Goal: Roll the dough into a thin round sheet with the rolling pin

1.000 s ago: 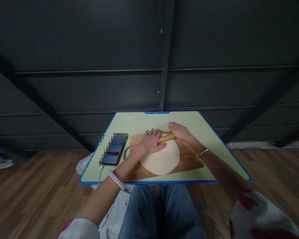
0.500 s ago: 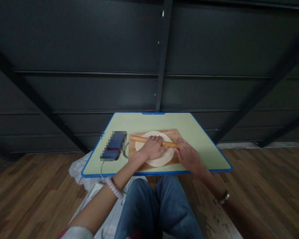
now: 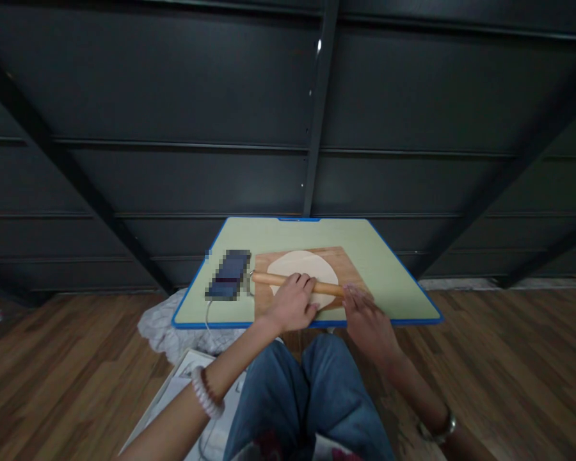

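A round, flat sheet of pale dough [image 3: 302,261] lies on a wooden board [image 3: 348,259]. Across its near part rests a wooden rolling pin [image 3: 327,289], running left to right. My left hand [image 3: 292,301] is closed over the middle of the pin, its fingers curled on top. At the pin's right end, my right hand [image 3: 368,320] grips it with the fingers bent over the wood. Part of the dough's near edge is hidden behind my left hand.
The board sits on a small pale green table [image 3: 388,275] with a blue rim. To the left lies a blurred-out phone [image 3: 230,274] with a white cable [image 3: 207,314]. Crumpled white cloth [image 3: 168,326] is beyond the table's left edge. Dark panels [image 3: 221,179] stand behind.
Both hands have drawn the rolling pin toward me, from the middle of the dough to its near part. More of the dough's far side now shows. The view has shifted slightly.
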{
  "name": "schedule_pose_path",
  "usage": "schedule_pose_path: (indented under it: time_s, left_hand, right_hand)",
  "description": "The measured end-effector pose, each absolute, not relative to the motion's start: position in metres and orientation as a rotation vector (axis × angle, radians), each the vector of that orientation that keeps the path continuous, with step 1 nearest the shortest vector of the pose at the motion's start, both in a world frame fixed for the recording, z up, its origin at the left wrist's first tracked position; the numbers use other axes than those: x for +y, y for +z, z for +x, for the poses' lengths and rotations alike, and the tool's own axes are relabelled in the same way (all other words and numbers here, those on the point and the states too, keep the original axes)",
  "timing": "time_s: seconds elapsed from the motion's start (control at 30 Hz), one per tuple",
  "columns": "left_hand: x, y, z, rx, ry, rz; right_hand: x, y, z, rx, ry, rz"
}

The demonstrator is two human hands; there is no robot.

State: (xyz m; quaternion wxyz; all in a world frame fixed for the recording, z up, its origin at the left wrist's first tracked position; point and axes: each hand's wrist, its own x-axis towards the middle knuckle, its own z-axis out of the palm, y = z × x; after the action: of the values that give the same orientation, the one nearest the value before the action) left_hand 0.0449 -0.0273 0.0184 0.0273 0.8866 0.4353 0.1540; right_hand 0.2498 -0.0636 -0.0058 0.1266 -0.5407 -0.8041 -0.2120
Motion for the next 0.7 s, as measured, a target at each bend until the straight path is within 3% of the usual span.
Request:
schedule_pose_path:
  time_s: [0.23, 0.7]
  left_hand:
    - [-0.055, 0.002, 0.051, 1.437, 0.566, 2.779]
    - [-0.058, -0.003, 0.064, 2.145, 0.442, 2.553]
  right_hand:
    - [-0.063, -0.007, 0.248, -2.316, -0.589, -1.536]
    - [0.025, 0.005, 0.263, -2.487, -0.122, -1.112]
